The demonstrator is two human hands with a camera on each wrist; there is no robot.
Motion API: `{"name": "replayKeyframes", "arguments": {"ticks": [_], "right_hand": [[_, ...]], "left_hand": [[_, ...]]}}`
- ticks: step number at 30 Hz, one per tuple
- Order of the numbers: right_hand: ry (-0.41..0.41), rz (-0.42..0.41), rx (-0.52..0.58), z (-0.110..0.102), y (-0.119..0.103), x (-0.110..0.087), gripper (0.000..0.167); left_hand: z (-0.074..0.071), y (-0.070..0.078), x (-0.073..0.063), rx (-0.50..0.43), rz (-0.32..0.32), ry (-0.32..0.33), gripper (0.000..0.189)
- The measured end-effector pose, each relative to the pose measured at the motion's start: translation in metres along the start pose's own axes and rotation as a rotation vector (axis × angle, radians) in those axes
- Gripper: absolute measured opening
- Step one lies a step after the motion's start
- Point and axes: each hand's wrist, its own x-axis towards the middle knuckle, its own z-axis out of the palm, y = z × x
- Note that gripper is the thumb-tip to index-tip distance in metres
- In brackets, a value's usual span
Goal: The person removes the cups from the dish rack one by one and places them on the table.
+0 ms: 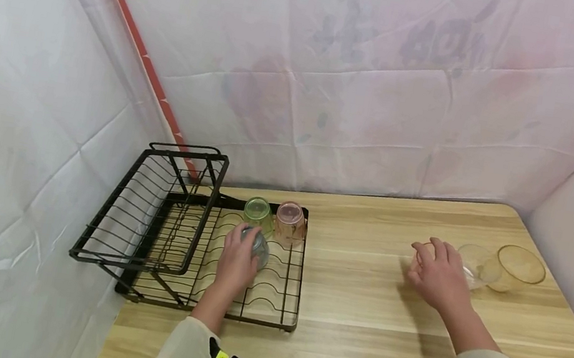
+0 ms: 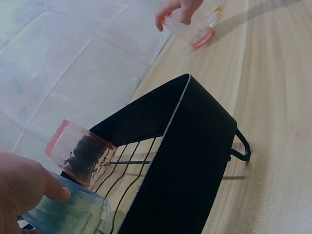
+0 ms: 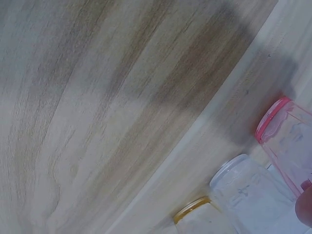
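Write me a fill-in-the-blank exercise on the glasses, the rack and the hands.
1. The blue glass is in the person's ____ hand.
2. The green glass and its pink neighbour stand upside ____ in the rack.
3. The clear glass is ____ the amber glass and the pink glass that the right hand grips.
4. The rack's colour is ____.

Missing words: left; down; between; black.
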Motion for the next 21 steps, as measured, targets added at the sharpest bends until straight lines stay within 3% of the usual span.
{"name": "replayKeyframes", "arguments": {"ticks": [5,10,16,21], "right_hand": [[-0.031,0.026,0.034,-0.003,0.0,-0.004,0.056],[0.001,0.062,0.088,-0.007,-0.005,-0.007,0.063],[0.09,0.093,0.246,-0.014,-0.035,-0.005,0.06],[0.174,0.047,0.324,-0.009,-0.065,-0.007,0.057]], "left_hand": [[-0.003,0.002,0.004,-0.012,-0.008,-0.035,0.068],[-0.004,0.003,0.007,-0.044,-0.011,-0.048,0.063],[-0.005,0.002,0.005,-0.077,-0.013,-0.011,0.055],[-0.007,0.001,0.0,-0.226,-0.059,-0.005,0.051]]}}
